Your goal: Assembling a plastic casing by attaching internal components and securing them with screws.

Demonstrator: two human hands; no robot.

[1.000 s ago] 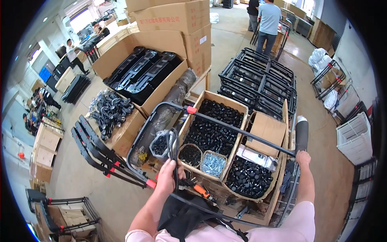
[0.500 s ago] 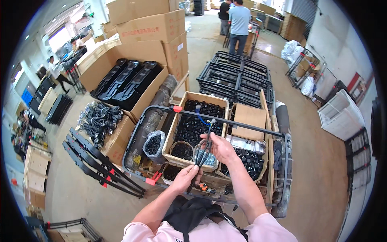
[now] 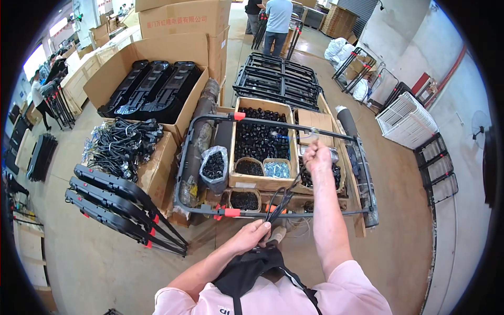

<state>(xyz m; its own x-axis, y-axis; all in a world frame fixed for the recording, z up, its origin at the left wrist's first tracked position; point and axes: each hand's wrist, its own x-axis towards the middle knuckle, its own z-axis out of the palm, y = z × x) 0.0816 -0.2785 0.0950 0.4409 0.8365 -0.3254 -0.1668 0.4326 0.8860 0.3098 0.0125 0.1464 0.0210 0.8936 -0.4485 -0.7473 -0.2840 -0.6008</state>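
A looped black cable [image 3: 284, 201] runs up from my left hand [image 3: 254, 234], whose fingers are closed round its lower part in front of my apron. Farther right and higher, my right hand [image 3: 318, 156] is closed on the cable's other end. Thin blue wires and a pale connector [image 3: 313, 130] show just beyond its fingertips. Both hands are over a black tubular frame [image 3: 273, 125] with red clips, which lies across the parts boxes. Below the cable, an orange-and-black tool [image 3: 277, 209] is partly hidden.
A wooden box of black caps [image 3: 261, 139] holds small tubs of screws. Beside it are a plastic bag of black parts [image 3: 213, 167] and a cardboard flap [image 3: 315, 126]. Leftward are a heap of cables [image 3: 123, 147] and folded black frames [image 3: 113, 205]. People stand beyond the stacked frames [image 3: 278, 81].
My right hand has moved right and away from my left, drawing the cable end with it. My left hand has come slightly nearer my body. The view has shifted.
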